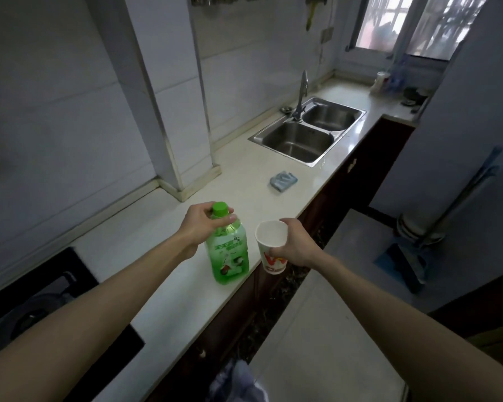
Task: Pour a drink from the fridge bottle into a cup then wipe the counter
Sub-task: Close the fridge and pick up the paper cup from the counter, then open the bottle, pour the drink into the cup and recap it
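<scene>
A green plastic bottle [228, 250] with a green cap stands upright near the front edge of the white counter [163, 285]. My left hand [204, 224] grips its neck and cap from the left. My right hand [295, 242] holds a white paper cup [272, 245] with red print, upright, just right of the bottle and over the counter's front edge. The cup's inside looks empty. A folded blue cloth [283, 180] lies on the counter further back, between the bottle and the sink.
A steel double sink [307, 130] with a tap [301, 94] is set in the counter beyond the cloth. A black gas hob [26, 311] lies at the left. Small items stand by the window at the far end. A mop [413, 227] leans at the right.
</scene>
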### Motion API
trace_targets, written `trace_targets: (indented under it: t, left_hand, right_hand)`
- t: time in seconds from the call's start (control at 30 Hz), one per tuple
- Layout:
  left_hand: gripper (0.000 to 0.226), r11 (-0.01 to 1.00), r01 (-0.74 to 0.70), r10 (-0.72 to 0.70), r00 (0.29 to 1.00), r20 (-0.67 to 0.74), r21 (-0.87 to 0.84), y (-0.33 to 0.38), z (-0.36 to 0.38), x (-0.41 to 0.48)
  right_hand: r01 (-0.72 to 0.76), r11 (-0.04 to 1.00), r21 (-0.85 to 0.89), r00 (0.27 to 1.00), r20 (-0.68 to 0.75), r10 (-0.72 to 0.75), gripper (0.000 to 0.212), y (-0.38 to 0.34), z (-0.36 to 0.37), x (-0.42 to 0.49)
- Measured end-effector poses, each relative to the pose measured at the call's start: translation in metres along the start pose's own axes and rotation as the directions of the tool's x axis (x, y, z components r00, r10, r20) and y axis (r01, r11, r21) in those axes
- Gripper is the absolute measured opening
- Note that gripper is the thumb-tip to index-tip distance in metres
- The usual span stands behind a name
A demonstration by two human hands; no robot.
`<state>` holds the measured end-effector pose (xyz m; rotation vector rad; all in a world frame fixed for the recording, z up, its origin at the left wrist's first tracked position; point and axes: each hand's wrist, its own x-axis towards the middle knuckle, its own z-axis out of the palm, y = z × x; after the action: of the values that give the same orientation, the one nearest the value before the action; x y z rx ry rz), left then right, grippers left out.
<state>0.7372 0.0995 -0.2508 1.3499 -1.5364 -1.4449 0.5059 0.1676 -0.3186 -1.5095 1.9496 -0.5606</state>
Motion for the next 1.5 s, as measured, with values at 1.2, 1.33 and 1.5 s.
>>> trace_targets:
  t: [1.2,1.33,1.5]
  left_hand:
    - [0.029,0.977,0.176,-0.214,0.776,-0.593,-0.122,-0.007,-0.031,0.172]
    - [0.029,0.971,0.176,-0.238,0.75,-0.618,-0.16,-0.003,-0.01,0.178]
    - [0.031,0.962,0.169,-0.266,0.753,-0.602,-0.214,-0.001,0.007,0.186]
  right_hand:
    - [0.53,0.835,-0.145,0.798,0.419,-0.433,0.088,-0.049,0.019,0.32]
    - [0.548,0.827,-0.123,0.782,0.427,-0.454,0.089,-0.029,0.016,0.33]
    - [0.507,0.854,-0.117,0.798,0.44,-0.413,0.091,-0.007,0.014,0.337]
